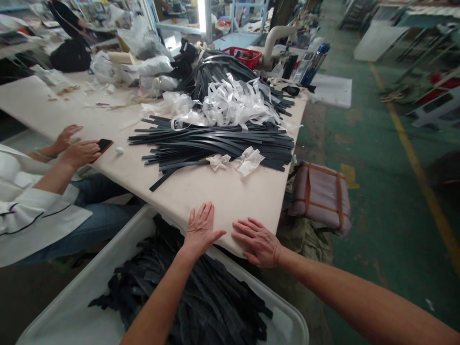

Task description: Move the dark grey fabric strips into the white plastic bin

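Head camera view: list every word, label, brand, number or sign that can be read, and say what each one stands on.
No text can be read anywhere in this view.
Blue bottle at the table's far end: any label is too blurred to read.
Phone under a co-worker's hand: screen dark, nothing legible.
Red basket, black strips and grey bag: no markings visible.
Left hand and right hand lie flat on bare table.

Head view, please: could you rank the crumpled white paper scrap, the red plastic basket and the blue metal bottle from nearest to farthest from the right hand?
From the right hand:
1. Crumpled white paper scrap, on the dark strips ahead.
2. Blue metal bottle, far right table end.
3. Red plastic basket, far table end.
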`<state>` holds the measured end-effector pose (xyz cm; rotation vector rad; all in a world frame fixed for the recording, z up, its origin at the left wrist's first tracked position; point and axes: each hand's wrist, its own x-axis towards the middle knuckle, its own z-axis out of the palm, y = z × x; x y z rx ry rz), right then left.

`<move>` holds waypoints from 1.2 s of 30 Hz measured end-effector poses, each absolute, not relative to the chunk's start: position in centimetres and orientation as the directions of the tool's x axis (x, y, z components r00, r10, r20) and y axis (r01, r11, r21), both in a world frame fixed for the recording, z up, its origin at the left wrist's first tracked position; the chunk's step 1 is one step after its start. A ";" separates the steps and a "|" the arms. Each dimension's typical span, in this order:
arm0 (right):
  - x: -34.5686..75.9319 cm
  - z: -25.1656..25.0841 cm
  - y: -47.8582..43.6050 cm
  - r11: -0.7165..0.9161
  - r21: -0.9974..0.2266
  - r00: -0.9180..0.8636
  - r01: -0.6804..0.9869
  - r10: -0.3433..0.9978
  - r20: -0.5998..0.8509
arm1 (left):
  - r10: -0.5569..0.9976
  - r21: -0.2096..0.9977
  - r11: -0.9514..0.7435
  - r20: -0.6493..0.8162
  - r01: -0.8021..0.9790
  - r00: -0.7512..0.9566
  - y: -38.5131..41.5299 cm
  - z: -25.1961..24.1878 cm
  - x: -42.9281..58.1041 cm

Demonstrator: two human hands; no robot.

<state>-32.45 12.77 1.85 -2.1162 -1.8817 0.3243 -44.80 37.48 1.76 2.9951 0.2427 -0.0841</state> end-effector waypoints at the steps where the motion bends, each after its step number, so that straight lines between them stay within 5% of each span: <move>1: -32.4 1.8 12.8 -0.107 -0.356 0.123 0.928 0.992 0.021 | 0.121 0.135 -0.982 -0.066 0.129 0.990 37.9 1.9 -45.2; 3: -32.4 1.7 12.8 -0.109 -0.352 0.124 0.929 0.992 0.019 | 0.123 0.123 -0.984 -0.069 0.130 0.990 39.9 2.1 -45.8; 10: -32.5 1.8 12.8 -0.096 -0.380 0.125 0.920 0.991 0.053 | 0.518 0.096 -0.843 -0.119 0.529 0.847 44.9 3.2 -38.7; 18: -32.5 2.1 12.9 -0.127 -0.401 0.139 0.907 0.990 0.001 | 0.074 0.214 -0.972 -0.122 0.099 0.990 36.8 2.7 -45.6; 26: -32.1 1.6 12.5 -0.092 -0.401 0.102 0.911 0.995 0.002 | 0.491 0.171 -0.837 -0.183 0.520 0.852 41.2 4.0 -39.4; 32: -32.0 1.4 12.5 -0.067 -0.367 0.078 0.928 0.997 0.013 | 0.118 0.328 -0.928 -0.197 0.178 0.973 35.6 3.5 -43.1; 36: -32.0 1.4 12.5 -0.069 -0.384 0.081 0.921 0.997 0.015 | 0.224 0.282 -0.917 -0.220 0.281 0.950 38.6 4.0 -44.5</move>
